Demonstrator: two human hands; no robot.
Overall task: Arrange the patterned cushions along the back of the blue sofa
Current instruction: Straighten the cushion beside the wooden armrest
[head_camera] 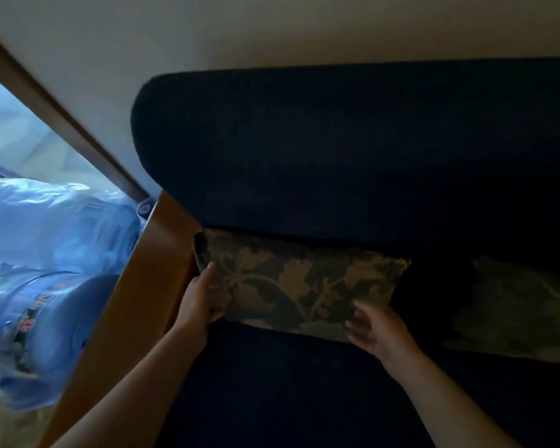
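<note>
A dark blue sofa (pixel 337 150) fills the middle and right of the head view. A patterned cushion (pixel 298 282) with tan leaf shapes on dark green leans against the sofa back at its left end, beside the wooden armrest (pixel 143 286). My left hand (pixel 201 299) grips the cushion's lower left corner. My right hand (pixel 379 331) lies at the cushion's lower right edge with fingers spread, blurred. A second patterned cushion (pixel 514 312) sits in shadow to the right, also against the back.
Large blue water bottles (pixel 46 253) lie stacked left of the armrest. A brown door or window frame (pixel 62 118) runs diagonally behind them. A pale wall (pixel 304 27) rises above the sofa back.
</note>
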